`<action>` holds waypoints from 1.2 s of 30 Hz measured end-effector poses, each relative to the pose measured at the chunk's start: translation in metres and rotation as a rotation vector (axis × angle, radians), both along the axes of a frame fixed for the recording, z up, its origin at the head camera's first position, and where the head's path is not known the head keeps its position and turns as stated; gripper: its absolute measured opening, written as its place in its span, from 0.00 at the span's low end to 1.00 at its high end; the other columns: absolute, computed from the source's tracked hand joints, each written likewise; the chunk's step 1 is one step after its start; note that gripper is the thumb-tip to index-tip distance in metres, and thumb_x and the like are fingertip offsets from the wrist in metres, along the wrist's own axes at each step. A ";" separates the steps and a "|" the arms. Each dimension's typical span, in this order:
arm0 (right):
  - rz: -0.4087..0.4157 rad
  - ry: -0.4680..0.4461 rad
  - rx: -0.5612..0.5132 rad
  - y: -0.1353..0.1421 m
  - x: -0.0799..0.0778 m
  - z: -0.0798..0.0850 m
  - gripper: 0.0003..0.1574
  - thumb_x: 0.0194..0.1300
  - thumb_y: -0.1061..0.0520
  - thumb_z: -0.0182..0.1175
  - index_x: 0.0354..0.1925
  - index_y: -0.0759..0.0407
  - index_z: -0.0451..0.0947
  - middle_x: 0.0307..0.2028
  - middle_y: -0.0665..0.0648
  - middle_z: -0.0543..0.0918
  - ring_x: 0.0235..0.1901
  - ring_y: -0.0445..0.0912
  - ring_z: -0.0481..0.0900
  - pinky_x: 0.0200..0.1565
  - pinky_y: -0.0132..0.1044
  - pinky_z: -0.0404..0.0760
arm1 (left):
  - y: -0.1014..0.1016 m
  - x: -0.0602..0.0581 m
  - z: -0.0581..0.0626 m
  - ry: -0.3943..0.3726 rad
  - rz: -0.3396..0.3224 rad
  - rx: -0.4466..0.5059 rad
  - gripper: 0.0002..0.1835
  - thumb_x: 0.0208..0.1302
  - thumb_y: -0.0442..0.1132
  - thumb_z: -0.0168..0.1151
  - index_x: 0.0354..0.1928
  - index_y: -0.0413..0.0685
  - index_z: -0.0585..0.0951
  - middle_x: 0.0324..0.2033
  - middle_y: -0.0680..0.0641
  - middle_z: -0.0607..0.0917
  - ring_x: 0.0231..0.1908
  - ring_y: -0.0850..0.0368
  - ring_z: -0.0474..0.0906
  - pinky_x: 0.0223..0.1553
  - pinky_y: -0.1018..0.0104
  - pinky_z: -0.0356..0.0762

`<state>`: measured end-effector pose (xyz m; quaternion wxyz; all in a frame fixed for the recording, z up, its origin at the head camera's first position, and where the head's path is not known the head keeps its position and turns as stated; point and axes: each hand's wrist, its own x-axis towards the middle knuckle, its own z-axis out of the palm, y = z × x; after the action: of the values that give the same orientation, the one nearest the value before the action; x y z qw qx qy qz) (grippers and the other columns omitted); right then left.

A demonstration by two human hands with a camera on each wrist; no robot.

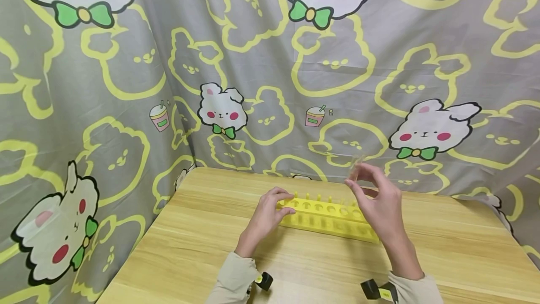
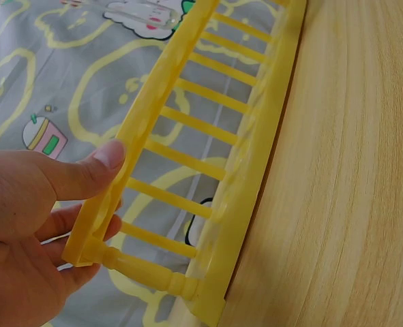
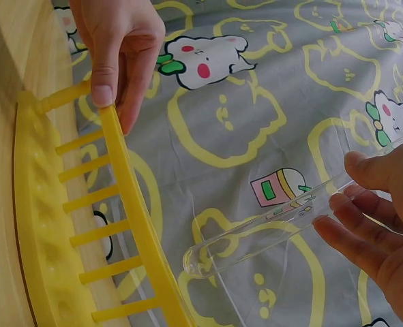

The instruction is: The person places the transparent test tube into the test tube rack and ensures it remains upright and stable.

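Head view: grey cartoon-printed cloth (image 1: 270,64) hangs behind the wooden counter (image 1: 177,233), on which a yellow rack (image 1: 326,218) stands. Left wrist: the left hand (image 2: 24,211) pinches the rack's end. Right wrist: the right hand (image 3: 391,252) pinches a tilted clear tube (image 3: 256,235), near the rack.

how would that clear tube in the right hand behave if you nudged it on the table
The clear tube would probably roll, being round and slim. It looks stiff, sticking out straight from the right hand. It may be slippery and perhaps fragile, as its wall looks smooth and glossy, though glass or plastic I can't tell.
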<state>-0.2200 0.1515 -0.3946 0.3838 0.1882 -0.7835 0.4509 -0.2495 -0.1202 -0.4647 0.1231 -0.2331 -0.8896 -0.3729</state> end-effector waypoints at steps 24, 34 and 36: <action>0.034 0.012 -0.009 -0.013 -0.002 -0.001 0.30 0.55 0.72 0.76 0.56 0.63 0.81 0.38 0.55 0.85 0.43 0.32 0.83 0.38 0.21 0.83 | 0.000 0.001 0.001 -0.029 0.013 -0.008 0.21 0.60 0.38 0.75 0.55 0.40 0.86 0.51 0.46 0.84 0.54 0.48 0.81 0.57 0.58 0.81; 0.056 0.018 -0.012 -0.018 -0.004 0.002 0.28 0.56 0.71 0.75 0.55 0.60 0.81 0.38 0.54 0.85 0.43 0.35 0.84 0.37 0.23 0.84 | 0.000 0.000 0.001 -0.028 0.014 -0.007 0.20 0.60 0.38 0.75 0.55 0.40 0.86 0.51 0.46 0.84 0.54 0.48 0.81 0.58 0.57 0.81; 0.058 0.022 -0.012 -0.019 -0.004 0.002 0.28 0.56 0.71 0.75 0.55 0.61 0.81 0.38 0.54 0.85 0.42 0.36 0.84 0.37 0.23 0.84 | 0.000 0.000 0.001 -0.027 0.012 -0.011 0.20 0.60 0.38 0.75 0.55 0.40 0.86 0.51 0.46 0.84 0.54 0.48 0.81 0.57 0.57 0.81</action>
<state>-0.2239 0.1324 -0.3927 0.3803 0.2135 -0.7707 0.4646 -0.2491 -0.1203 -0.4640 0.1122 -0.2233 -0.8946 -0.3705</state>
